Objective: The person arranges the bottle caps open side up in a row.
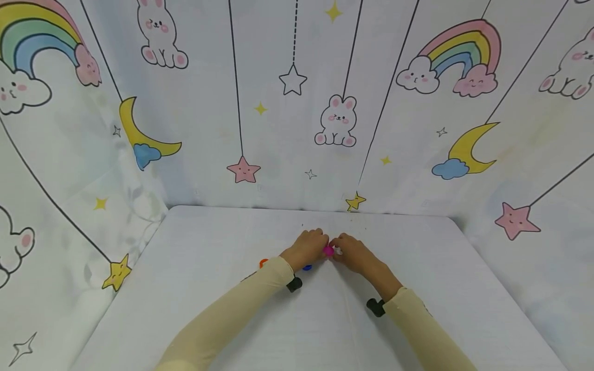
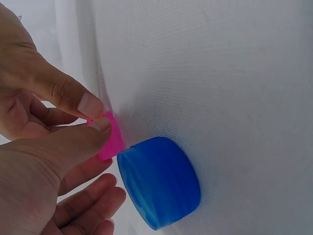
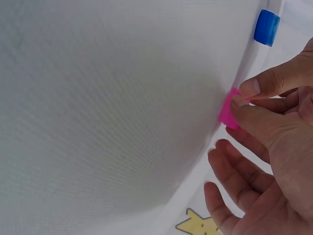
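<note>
A small bright pink cap (image 1: 328, 251) is held between the two hands above the white table. My left hand (image 1: 306, 249) pinches it from the left, thumb (image 2: 73, 147) on its side. My right hand (image 1: 355, 253) pinches it from the right, its thumb (image 3: 254, 117) lying over it; the other fingers are loosely bent. Fingers cover much of the cap. By the right fingertips a small whitish bit (image 1: 338, 251) shows, too small to make out. A blue bottle cap (image 2: 159, 182) stands on the table beside my left hand, partly hidden by that hand in the head view.
Part of an orange ring-like piece (image 1: 263, 263) shows behind the left sleeve. The white table (image 1: 223, 232) ends at the back against a wall cloth (image 1: 278, 129) printed with stars, rabbits and rainbows. Black wrist cameras (image 1: 294, 284) sit under both forearms.
</note>
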### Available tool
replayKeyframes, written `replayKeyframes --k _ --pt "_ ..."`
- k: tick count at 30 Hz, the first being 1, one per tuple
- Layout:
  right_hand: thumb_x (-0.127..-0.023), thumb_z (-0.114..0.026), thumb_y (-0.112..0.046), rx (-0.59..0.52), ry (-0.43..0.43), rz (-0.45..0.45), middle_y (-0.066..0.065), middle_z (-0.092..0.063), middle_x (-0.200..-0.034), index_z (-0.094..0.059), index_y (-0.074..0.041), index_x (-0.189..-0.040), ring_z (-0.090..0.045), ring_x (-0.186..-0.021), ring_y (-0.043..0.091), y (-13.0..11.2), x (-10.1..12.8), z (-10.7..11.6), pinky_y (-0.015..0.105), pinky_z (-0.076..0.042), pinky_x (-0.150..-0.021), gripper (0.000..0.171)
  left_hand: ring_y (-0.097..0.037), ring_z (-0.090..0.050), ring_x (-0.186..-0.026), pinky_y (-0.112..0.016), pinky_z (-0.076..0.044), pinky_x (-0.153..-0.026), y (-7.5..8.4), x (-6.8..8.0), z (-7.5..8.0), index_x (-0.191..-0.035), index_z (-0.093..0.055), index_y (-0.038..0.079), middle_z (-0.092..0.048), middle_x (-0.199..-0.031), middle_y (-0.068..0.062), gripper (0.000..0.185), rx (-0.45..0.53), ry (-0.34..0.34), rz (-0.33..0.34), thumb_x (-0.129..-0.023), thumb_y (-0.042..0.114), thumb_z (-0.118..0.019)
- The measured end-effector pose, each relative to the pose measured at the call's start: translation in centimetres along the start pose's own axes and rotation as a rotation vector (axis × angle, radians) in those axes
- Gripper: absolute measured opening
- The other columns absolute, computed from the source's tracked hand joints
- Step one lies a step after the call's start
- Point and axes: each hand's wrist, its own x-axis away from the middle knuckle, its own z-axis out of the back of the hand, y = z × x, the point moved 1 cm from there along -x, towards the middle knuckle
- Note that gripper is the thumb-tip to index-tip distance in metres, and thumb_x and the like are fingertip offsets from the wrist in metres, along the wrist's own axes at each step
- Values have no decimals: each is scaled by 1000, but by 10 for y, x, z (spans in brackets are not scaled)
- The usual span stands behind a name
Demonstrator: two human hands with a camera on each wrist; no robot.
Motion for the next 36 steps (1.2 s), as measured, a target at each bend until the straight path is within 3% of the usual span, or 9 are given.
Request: replayKeyframes --k 24,36 --pt "-97 -77 -15 -4 32 53 12 -70 -111 -75 -5 -120 -69 -104 27 -1 5 1 47 -58 -97 25 -16 -65 -100 -35 -55 -91 -5 2 1 -114 -75 13 -68 -110 -2 29 -1 -19 4 -97 35 -79" --pt "-100 -73 -16 -89 -19 6 8 -67 -113 -73 -6 -122 -67 -107 24 -4 8 3 46 -57 -99 24 -17 -64 -103 -40 -53 -96 -12 10 4 -115 -74 13 -67 -110 -2 29 64 -40 27 -98 36 -76"
